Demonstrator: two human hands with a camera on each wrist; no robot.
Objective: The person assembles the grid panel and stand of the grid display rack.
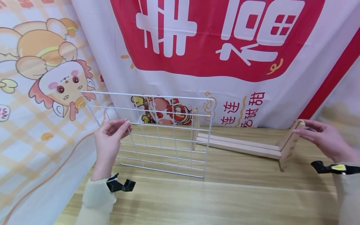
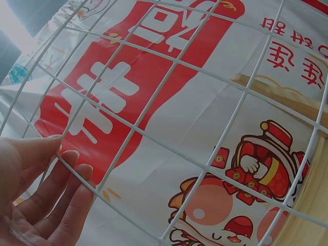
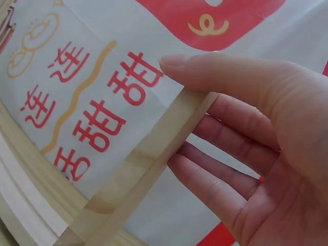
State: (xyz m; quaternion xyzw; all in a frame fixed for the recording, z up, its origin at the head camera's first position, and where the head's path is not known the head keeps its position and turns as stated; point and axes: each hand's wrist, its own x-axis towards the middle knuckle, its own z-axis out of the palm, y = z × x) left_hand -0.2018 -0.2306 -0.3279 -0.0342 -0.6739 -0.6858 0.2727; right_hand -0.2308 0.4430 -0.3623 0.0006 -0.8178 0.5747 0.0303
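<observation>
My left hand [image 1: 109, 137] pinches a wire near the left side of a white wire grid panel [image 1: 149, 95], thumb against fingertips. The panel is tilted up, its lower edge close to or on the tabletop; I cannot tell whether it touches. Right of it is a wooden stand [image 1: 239, 145] with a grooved base bar and an upright at each end. The panel's right part overlaps the stand's left upright [image 1: 194, 125] in the head view. My right hand [image 1: 327, 137] grips the top of the right upright [image 3: 148, 159], with thumb and fingers on opposite sides.
The wood-grain tabletop [image 1: 225, 200] extends in front of the stand. Behind stands a white cloth backdrop [image 1: 168, 82] with red printing. Another cartoon-printed cloth [image 1: 42, 150] hangs along the left. Black straps [image 1: 121, 184] are on both wrists.
</observation>
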